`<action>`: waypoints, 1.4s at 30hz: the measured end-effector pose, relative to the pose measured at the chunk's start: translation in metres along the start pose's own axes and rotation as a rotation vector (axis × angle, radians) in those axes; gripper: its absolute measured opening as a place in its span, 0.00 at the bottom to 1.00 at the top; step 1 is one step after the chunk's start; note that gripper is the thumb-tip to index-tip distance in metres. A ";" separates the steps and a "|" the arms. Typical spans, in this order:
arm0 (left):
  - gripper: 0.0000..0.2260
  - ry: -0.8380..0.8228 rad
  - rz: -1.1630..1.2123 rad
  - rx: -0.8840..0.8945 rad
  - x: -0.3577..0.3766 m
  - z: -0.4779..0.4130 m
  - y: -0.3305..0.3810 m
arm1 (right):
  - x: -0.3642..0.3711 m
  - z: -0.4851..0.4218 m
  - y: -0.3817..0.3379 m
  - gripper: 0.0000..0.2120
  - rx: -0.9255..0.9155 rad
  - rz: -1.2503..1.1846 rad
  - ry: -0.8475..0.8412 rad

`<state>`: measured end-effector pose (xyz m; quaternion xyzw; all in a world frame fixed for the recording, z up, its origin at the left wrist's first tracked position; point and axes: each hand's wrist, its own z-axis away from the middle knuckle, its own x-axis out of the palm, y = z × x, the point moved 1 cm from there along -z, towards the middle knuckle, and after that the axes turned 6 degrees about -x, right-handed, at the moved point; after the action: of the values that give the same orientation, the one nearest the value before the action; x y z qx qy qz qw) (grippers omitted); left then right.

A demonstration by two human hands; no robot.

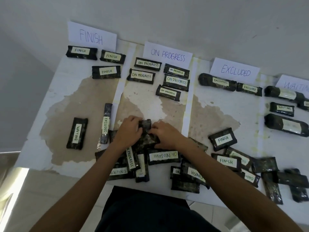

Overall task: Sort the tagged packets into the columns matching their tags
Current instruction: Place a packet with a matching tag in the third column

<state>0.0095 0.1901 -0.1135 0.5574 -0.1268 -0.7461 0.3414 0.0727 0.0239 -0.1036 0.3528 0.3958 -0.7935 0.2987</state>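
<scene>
Dark packets with pale tags lie on a white table (225, 104) split into columns under paper signs: FINISH (91, 36), ON PROGRESS (168, 54), EXCLUDED (235, 71), WAITING (294, 85). Sorted packets sit below each sign. A loose heap (155, 156) lies along the near edge. My left hand (129, 131) and my right hand (164, 133) both grip one dark packet (146, 125) at the top of the heap, in the ON PROGRESS column; its tag is hidden. Loose WAITING (76, 133) and EXCLUDED (105, 123) packets lie in the FINISH column.
A grey wall rises behind the signs. The table's surface is peeled and brown in the middle of three columns. More untidy packets (274, 180) spread along the near right edge. A tiled floor shows at the left, and my dark clothing is below the table edge.
</scene>
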 end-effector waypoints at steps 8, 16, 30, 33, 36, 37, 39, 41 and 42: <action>0.14 -0.029 0.292 -0.134 -0.019 0.031 -0.001 | -0.017 0.004 -0.004 0.14 0.103 -0.332 0.141; 0.12 -0.009 0.654 -0.309 -0.041 0.032 0.018 | -0.045 0.020 -0.002 0.11 0.253 -0.983 0.214; 0.12 -0.268 0.827 -0.367 -0.046 0.043 0.025 | -0.058 0.011 -0.031 0.19 0.401 -0.989 0.525; 0.17 -0.182 0.796 -0.402 -0.038 0.042 0.035 | -0.054 0.013 -0.041 0.24 0.484 -0.778 0.558; 0.21 -0.126 0.740 -0.323 -0.028 0.044 0.054 | -0.048 0.023 -0.043 0.25 0.477 -0.694 0.497; 0.22 -0.146 0.746 -0.278 -0.024 0.044 0.062 | -0.047 0.027 -0.041 0.25 0.464 -0.678 0.482; 0.24 -0.207 0.754 -0.217 -0.014 0.044 0.076 | -0.045 0.039 -0.033 0.23 0.447 -0.659 0.467; 0.23 -0.281 0.803 -0.248 -0.004 0.041 0.090 | -0.046 0.053 -0.020 0.24 0.447 -0.640 0.443; 0.22 -0.318 0.846 -0.283 0.002 0.039 0.097 | -0.046 0.061 -0.013 0.24 0.448 -0.625 0.421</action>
<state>0.0088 0.1099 -0.0466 0.2836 -0.2904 -0.6277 0.6642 0.0698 -0.0117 -0.0347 0.4262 0.3537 -0.8229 -0.1270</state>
